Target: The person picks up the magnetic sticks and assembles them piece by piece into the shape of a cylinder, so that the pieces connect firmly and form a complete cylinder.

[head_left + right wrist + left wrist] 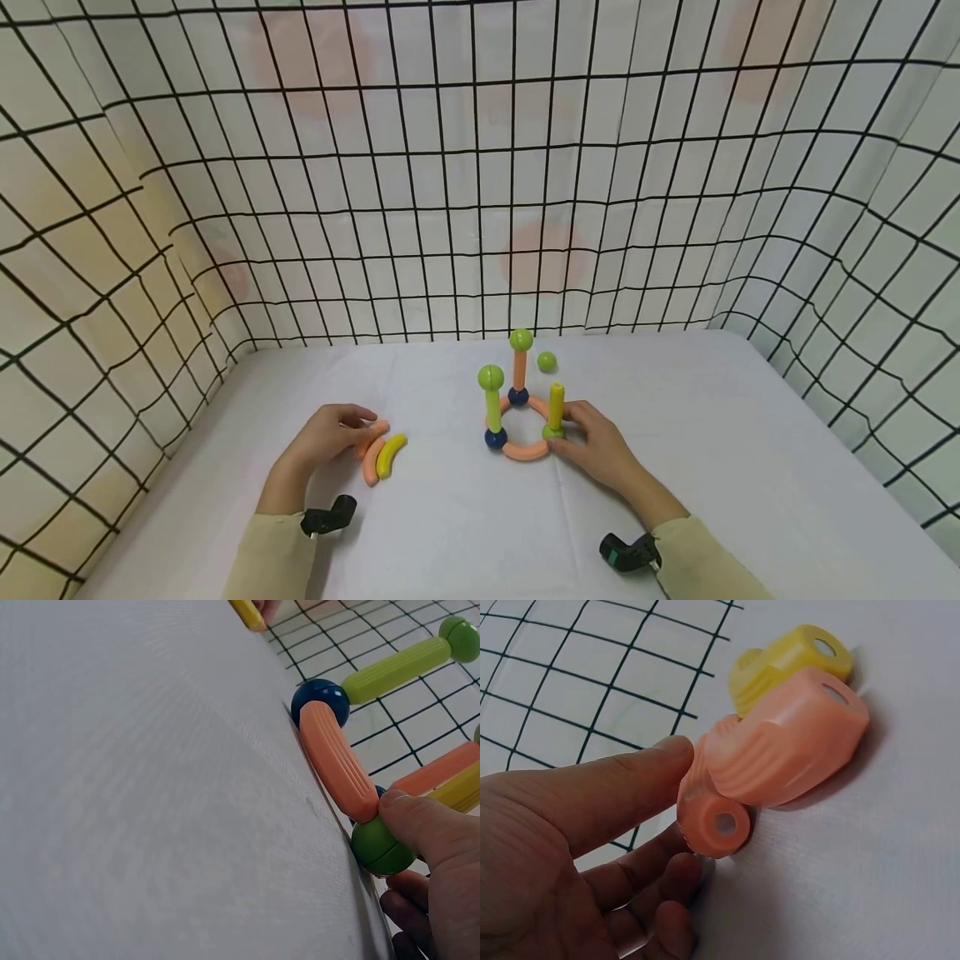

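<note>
My left hand (330, 437) pinches an orange curved magnetic rod (716, 825) between thumb and fingers. Against it lie a second orange curved rod (795, 742) and a yellow curved rod (787, 664). At the base of a toy structure, my right hand (600, 446) grips a green ball (382, 846), thumb by the end of an orange curved rod (337, 761). From that ball a yellow straight rod (556, 406) stands upright, its top bare. Two dark blue balls, front (495, 438) and back (518, 396), carry a lime rod (492, 411) and an orange rod (520, 371), each topped by a green ball.
A loose green ball (547, 362) sits behind the structure on the white-covered table (450, 533). Black grid netting (472, 204) over white sheeting encloses the back and both sides. A small black camera is strapped at each wrist.
</note>
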Action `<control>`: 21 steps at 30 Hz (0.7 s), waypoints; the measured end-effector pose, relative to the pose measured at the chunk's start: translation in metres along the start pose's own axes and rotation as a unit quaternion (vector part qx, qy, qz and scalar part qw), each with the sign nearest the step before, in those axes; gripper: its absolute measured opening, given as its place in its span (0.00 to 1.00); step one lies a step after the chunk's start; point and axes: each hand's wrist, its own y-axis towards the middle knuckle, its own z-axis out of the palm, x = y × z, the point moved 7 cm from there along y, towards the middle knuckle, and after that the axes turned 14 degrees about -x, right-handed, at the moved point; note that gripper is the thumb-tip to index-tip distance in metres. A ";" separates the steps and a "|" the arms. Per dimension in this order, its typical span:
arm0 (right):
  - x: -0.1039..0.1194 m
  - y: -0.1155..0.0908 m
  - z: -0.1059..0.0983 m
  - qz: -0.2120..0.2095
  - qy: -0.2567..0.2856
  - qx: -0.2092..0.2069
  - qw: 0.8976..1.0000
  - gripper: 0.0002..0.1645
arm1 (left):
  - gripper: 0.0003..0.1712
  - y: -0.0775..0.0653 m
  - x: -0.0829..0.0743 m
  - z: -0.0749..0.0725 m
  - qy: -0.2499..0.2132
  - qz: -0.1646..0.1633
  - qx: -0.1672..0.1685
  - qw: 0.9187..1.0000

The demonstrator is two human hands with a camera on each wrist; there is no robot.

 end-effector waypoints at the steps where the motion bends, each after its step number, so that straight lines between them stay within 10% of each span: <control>1: 0.000 0.000 0.000 0.000 0.001 -0.001 1.000 0.27 | 0.23 0.000 0.000 0.001 0.002 0.002 0.002 1.000; 21: 0.001 -0.001 -0.002 0.009 -0.002 0.005 1.000 0.26 | 0.21 0.000 0.000 0.005 0.006 -0.006 -0.018 1.000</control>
